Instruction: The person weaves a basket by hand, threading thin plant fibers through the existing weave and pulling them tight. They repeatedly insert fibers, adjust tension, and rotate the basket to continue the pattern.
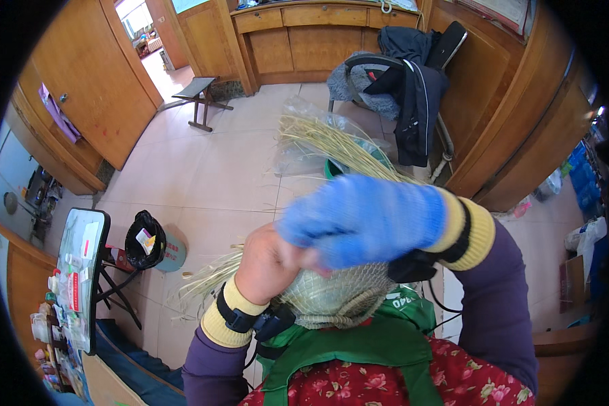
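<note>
My right hand [363, 221], in a blue knit glove and blurred, meets my bare left hand [269, 261] in front of my body. The glove hides the fingertips of both hands, and whatever they hold cannot be made out. Below them in my lap lies a rounded piece of woven straw [350, 292] with a netted surface and a thick braided ring. Long straw strands [340, 144] fan out beyond the right hand, and more loose straw [210, 279] sticks out left of the left wrist.
A bin with a black bag [147, 241] and a crowded small table [83, 254] stand at the left. Farther off are a folding stool [198, 96], a chair draped with clothes [421, 111], and a wooden desk [309, 45]. Clear plastic [297, 155] lies under the far straw.
</note>
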A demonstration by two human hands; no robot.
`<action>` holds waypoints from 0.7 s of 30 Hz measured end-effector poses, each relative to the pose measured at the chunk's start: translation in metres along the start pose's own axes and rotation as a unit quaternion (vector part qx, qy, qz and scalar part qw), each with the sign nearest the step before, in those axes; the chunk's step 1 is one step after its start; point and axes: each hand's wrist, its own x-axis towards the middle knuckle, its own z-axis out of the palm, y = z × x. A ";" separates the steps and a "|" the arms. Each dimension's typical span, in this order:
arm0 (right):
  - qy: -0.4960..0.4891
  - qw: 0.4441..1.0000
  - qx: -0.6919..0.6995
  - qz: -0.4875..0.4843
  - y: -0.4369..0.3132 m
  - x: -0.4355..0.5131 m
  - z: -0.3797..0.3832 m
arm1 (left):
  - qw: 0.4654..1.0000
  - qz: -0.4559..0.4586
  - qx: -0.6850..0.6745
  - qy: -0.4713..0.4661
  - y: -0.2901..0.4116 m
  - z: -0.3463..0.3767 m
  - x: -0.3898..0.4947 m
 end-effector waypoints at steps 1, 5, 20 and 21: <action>-0.005 0.996 -0.056 -0.066 -0.008 -0.012 -0.001 | 1.000 0.000 -0.025 -0.012 -0.003 0.000 0.001; 0.176 0.948 -0.005 0.266 -0.042 -0.099 -0.011 | 0.990 0.074 0.105 0.052 -0.016 0.000 0.007; 0.305 0.901 -0.133 0.279 0.034 -0.207 0.131 | 0.994 0.053 0.082 0.053 -0.019 0.003 0.019; 0.321 0.906 -0.065 0.270 0.037 -0.209 0.134 | 0.995 0.043 0.076 0.056 -0.018 0.003 0.019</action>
